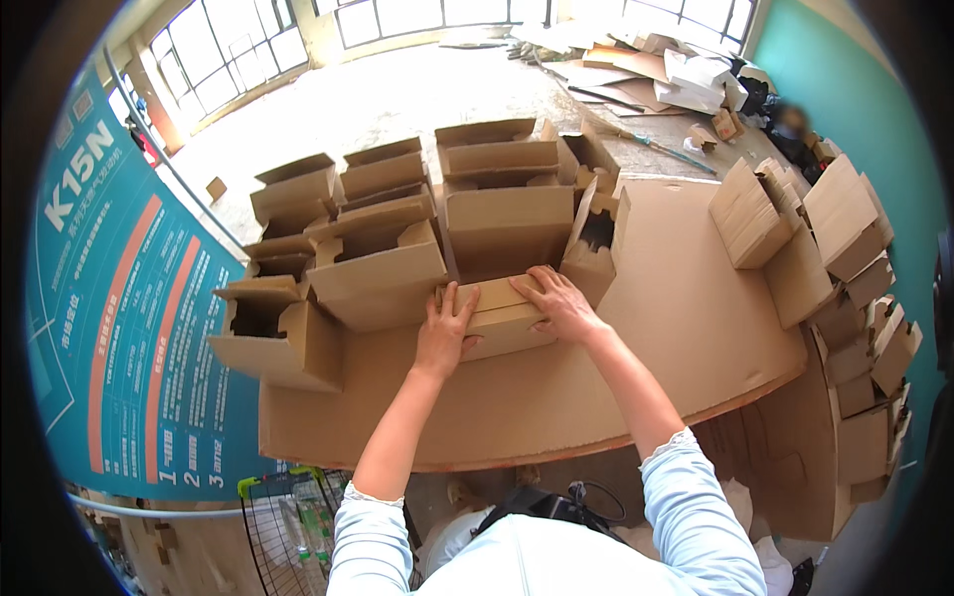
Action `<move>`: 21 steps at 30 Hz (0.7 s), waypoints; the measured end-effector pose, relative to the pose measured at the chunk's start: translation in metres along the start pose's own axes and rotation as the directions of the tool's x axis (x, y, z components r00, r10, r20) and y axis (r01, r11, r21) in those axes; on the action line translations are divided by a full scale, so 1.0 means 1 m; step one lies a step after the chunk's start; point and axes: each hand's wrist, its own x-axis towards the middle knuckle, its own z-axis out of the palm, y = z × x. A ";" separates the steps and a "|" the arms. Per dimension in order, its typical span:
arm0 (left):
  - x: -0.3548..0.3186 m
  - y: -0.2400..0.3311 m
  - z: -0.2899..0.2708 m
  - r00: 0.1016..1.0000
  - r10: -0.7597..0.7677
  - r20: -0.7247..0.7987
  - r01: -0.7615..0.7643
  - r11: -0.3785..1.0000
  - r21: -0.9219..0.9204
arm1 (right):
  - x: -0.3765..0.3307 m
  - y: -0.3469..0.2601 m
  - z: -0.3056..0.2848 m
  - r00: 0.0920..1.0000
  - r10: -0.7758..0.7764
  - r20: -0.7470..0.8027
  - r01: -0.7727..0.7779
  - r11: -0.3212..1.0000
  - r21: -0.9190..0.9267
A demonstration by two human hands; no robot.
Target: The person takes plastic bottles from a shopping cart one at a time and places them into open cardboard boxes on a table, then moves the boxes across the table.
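Observation:
A small brown cardboard box lies on the cardboard-covered table just in front of me. My left hand presses on its left end, fingers spread over the top. My right hand lies flat on its right end, fingers pointing left across the lid. The box's flaps look folded down under both hands.
Several open folded boxes stand in rows behind and to the left. Stacks of flat cardboard blanks sit at the right, more hang off the right table edge. A teal banner stands left; a wire cart is below.

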 end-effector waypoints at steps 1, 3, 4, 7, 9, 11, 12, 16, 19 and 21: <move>0.006 -0.004 0.005 0.999 0.008 -0.034 -0.007 1.000 0.030 | 0.005 0.002 0.010 0.997 -0.002 -0.083 -0.003 0.998 -0.061; 0.015 -0.003 0.011 0.998 0.005 -0.063 0.000 0.997 0.083 | 0.007 0.010 0.025 0.980 -0.017 -0.196 -0.006 0.993 -0.116; 0.017 0.004 0.012 0.998 -0.007 -0.058 0.013 0.994 0.107 | 0.004 0.017 0.032 0.973 -0.024 -0.227 -0.001 0.994 -0.111; 0.019 0.023 0.024 0.994 -0.044 -0.096 0.057 0.988 0.146 | -0.003 0.025 0.039 0.960 -0.025 -0.280 -0.023 0.986 -0.167; 0.021 0.025 0.027 0.992 -0.054 -0.118 0.073 0.984 0.164 | -0.003 0.026 0.039 0.966 -0.001 -0.260 -0.050 0.980 -0.190; 0.022 0.019 0.026 0.992 -0.046 -0.116 0.067 0.981 0.182 | 0.002 0.025 0.039 0.965 0.002 -0.262 -0.045 0.987 -0.157; 0.023 0.019 0.027 0.992 -0.042 -0.121 0.064 0.980 0.188 | 0.002 0.027 0.038 0.966 0.004 -0.259 -0.044 0.988 -0.150; 0.024 0.023 0.031 0.994 -0.050 -0.099 0.069 0.976 0.206 | -0.010 0.015 0.050 0.941 0.068 -0.333 -0.143 0.968 -0.205; 0.030 0.021 0.030 0.994 -0.035 -0.105 0.056 0.976 0.212 | -0.028 -0.007 0.049 0.922 0.121 -0.367 -0.203 0.960 -0.193; 0.035 0.018 0.026 0.992 -0.011 -0.125 0.037 0.978 0.204 | -0.048 -0.020 0.047 0.915 0.087 -0.395 -0.134 0.987 -0.093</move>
